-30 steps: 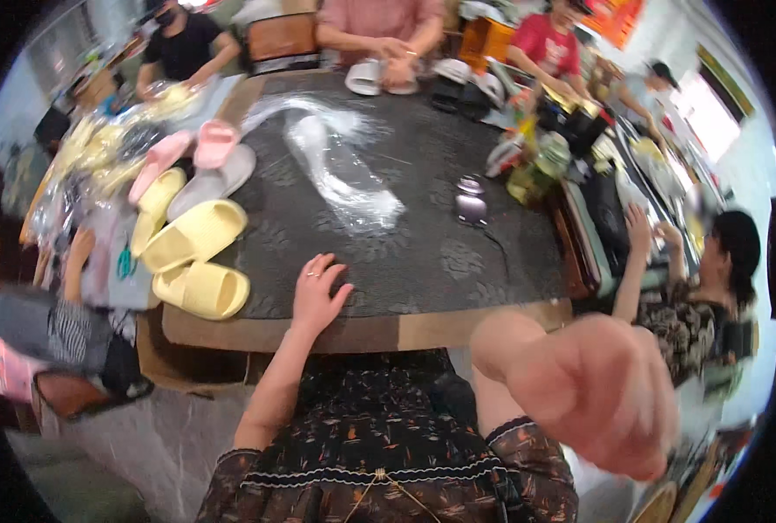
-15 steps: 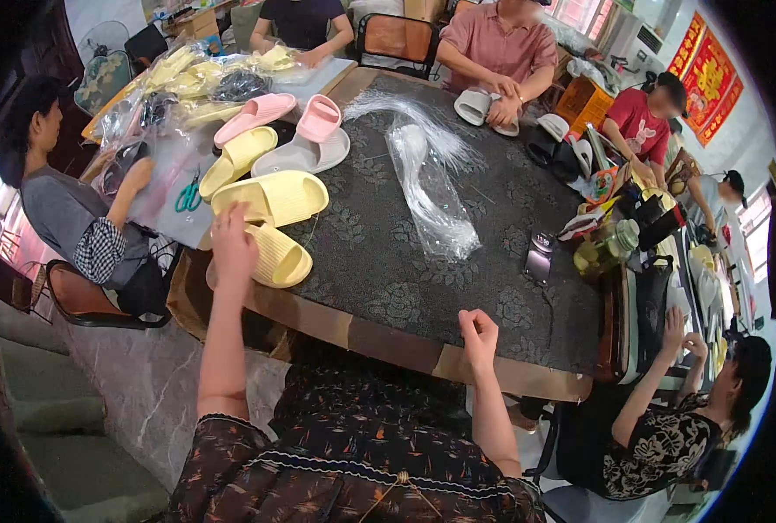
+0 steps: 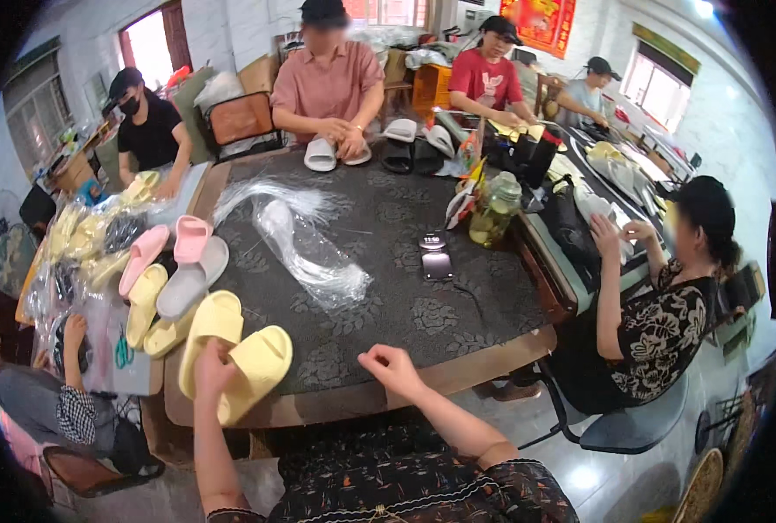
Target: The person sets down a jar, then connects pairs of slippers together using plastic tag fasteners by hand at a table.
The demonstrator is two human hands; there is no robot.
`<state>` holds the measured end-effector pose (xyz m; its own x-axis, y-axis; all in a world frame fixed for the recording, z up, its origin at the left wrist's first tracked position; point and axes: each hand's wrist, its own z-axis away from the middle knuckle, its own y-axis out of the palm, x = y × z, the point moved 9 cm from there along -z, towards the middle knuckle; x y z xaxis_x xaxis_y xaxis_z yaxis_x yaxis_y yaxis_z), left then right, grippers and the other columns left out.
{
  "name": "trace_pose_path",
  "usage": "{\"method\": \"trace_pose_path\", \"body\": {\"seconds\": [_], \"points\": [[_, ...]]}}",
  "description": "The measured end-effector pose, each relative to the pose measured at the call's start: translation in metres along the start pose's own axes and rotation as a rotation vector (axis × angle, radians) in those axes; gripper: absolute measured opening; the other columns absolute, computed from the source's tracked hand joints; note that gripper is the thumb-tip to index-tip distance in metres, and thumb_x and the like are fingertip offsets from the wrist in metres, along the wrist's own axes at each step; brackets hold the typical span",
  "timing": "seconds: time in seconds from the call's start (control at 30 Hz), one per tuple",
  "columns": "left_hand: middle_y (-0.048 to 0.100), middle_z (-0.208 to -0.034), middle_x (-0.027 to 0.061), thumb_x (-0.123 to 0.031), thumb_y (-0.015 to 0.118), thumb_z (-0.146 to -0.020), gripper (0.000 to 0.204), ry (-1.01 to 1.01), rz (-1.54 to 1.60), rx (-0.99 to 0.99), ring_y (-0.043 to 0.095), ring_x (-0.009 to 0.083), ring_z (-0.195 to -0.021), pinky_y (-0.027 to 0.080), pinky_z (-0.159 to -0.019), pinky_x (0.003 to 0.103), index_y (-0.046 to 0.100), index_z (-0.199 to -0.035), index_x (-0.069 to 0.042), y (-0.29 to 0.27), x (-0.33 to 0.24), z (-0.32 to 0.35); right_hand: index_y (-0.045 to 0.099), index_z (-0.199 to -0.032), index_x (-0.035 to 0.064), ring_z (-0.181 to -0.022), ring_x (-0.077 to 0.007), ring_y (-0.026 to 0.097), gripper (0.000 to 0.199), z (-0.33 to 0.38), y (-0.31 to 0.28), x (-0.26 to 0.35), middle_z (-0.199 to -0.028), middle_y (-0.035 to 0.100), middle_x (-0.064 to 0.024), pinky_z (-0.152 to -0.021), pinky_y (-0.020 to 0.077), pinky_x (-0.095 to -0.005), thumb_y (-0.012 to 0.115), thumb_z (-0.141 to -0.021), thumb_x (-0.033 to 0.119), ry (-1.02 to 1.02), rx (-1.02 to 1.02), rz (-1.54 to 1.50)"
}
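A pair of pale yellow slide slippers is held at the near left edge of the table: one slipper [image 3: 215,315] points away, the other [image 3: 259,366] tilts to the right. My left hand [image 3: 217,370] closes on the pair where the two meet, its fingertips partly hidden between them. Above the table's near edge, apart from the slippers, is my right hand [image 3: 393,368]; its thumb and fingers are pinched together, and anything within is too small to make out. Nearest beyond the held pair are another yellow slipper [image 3: 169,335] and a grey slipper [image 3: 194,277].
Pink slippers [image 3: 144,259] lie beyond, beside bagged slippers [image 3: 83,231] and green-handled scissors [image 3: 124,351]. Clear plastic strands [image 3: 309,248] lie mid-table. A phone-like device [image 3: 437,266] with a cable and a glass jar [image 3: 495,209] stand right. Several co-workers sit around the table.
My left hand has taken hold of the yellow slippers and drawn them toward the table's near edge. The right hand has swung leftward, fingers still curled. The view has turned right.
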<state>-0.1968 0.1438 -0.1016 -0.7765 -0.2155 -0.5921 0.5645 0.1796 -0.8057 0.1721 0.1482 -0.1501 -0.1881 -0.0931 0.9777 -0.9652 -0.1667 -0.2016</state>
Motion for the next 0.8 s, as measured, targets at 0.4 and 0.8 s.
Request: {"method": "trace_pose_path", "body": {"seconds": [0.4, 0.8], "points": [[0.049, -0.126, 0.0235, -0.019, 0.074, -0.08, 0.073, -0.138, 1.139, 0.442, 0.058, 0.0275, -0.105, 0.051, -0.086, 0.042, 0.03, -0.132, 0.007, 0.131, -0.114, 0.107, 0.049, -0.126, 0.002, -0.114, -0.0304, 0.052, 0.068, -0.004, -0.035, 0.062, -0.121, 0.05, -0.0157, -0.098, 0.0426, -0.0386, 0.079, -0.069, 0.023, -0.152, -0.138, 0.332], [0.058, -0.113, 0.012, -0.043, 0.059, -0.085, 0.045, 0.924, 1.043, -0.14, 0.055, 0.0273, -0.1, 0.044, -0.086, 0.042, 0.055, -0.117, -0.011, -0.168, -0.248, 0.179, 0.06, -0.105, 0.0057, -0.087, -0.025, 0.055, 0.046, 0.016, -0.059, 0.012, -0.098, 0.058, -0.0071, -0.078, 0.046, -0.0334, 0.057, -0.06, -0.003, -0.189, -0.411, 0.422]]}}
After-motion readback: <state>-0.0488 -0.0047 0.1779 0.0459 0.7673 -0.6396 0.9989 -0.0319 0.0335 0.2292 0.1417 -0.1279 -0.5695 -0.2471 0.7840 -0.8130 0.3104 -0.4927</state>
